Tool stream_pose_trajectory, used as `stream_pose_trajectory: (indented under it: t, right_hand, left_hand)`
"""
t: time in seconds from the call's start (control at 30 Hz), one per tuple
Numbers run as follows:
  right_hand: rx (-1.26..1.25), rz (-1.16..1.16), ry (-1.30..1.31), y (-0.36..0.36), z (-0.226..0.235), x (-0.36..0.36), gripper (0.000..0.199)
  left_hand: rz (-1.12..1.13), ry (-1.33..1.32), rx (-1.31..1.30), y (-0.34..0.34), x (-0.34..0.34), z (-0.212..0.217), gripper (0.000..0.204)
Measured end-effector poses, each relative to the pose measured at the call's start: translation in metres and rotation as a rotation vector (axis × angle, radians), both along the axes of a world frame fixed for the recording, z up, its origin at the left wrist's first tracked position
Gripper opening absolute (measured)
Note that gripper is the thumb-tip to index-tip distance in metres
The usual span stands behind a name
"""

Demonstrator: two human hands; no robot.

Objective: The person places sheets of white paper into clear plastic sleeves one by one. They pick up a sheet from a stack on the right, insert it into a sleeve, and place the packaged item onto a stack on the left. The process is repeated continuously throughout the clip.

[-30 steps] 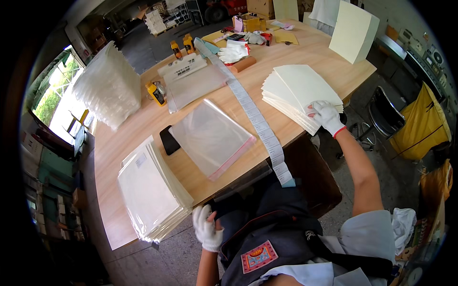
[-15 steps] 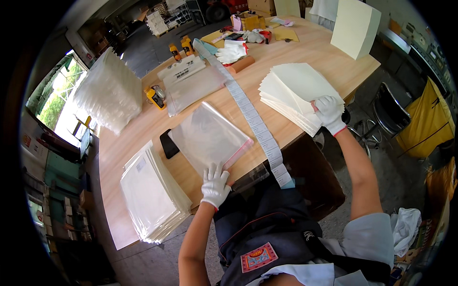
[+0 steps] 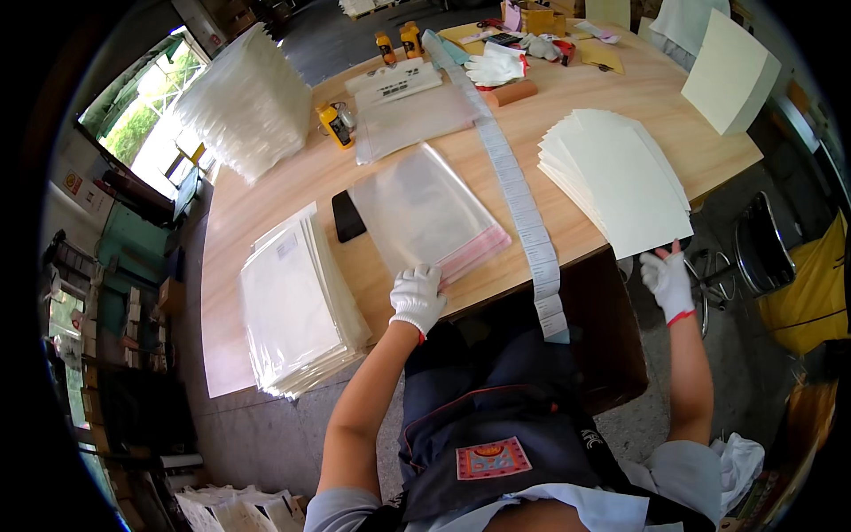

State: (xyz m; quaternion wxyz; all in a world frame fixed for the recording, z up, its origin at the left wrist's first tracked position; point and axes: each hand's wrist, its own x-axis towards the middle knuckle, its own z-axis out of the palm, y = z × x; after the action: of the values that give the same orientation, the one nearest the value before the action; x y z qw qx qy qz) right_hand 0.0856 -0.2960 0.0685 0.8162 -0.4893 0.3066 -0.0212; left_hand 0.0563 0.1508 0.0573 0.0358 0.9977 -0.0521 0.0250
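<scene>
My left hand (image 3: 417, 297), in a white knit glove, has its fingers curled over the near corner of a clear plastic bag (image 3: 421, 208) with a pink-tinted flap. This bag lies on top of other bags. My right hand (image 3: 667, 279), likewise gloved, is just off the near edge of a fanned pile of cream sheets (image 3: 620, 177); its fingers are apart, with bare fingertips showing, and hold nothing visible. Left of the bags stands a pile of filled clear bags (image 3: 288, 301) containing pale sheets. A black phone (image 3: 348, 216) lies partly beside the bags.
A long strip of printed labels (image 3: 519, 195) crosses the wooden table (image 3: 222, 355) and hangs over its front edge. Farther back are a yellow bottle (image 3: 335, 126), spare gloves (image 3: 495, 66) and a brown roll (image 3: 512, 93). A tall cream block (image 3: 731, 75) stands far right; a wrapped stack (image 3: 248, 102) far left.
My right hand has left the corner of the cream sheets and come nearer to me, below their front edge. The top sheet lies differently. My left fingers have curled in. The view has shifted.
</scene>
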Motion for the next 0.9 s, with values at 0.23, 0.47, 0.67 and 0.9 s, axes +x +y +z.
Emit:
stream_pose_trajectory:
  t: [0.23,0.47,0.67,0.9]
  right_hand:
    - [-0.359,-0.096,-0.336,-0.021,0.01,0.041,0.01]
    - [0.078,0.119,-0.181,0.045,0.038,-0.026,0.03]
    - [0.212,0.759,-0.01,0.095,0.027,-0.087,0.037]
    - [0.42,0.592,-0.01,0.088,-0.05,-0.117,0.03]
  left_hand:
    - [-0.012,0.059,0.009,0.015,0.007,0.009,0.03]
    - [-0.047,0.026,-0.027,0.014,-0.007,0.003,0.029]
    - [-0.023,-0.033,-0.163,0.023,0.011,-0.018,0.023]
    - [0.102,-0.324,-0.198,0.034,-0.013,-0.016,0.028]
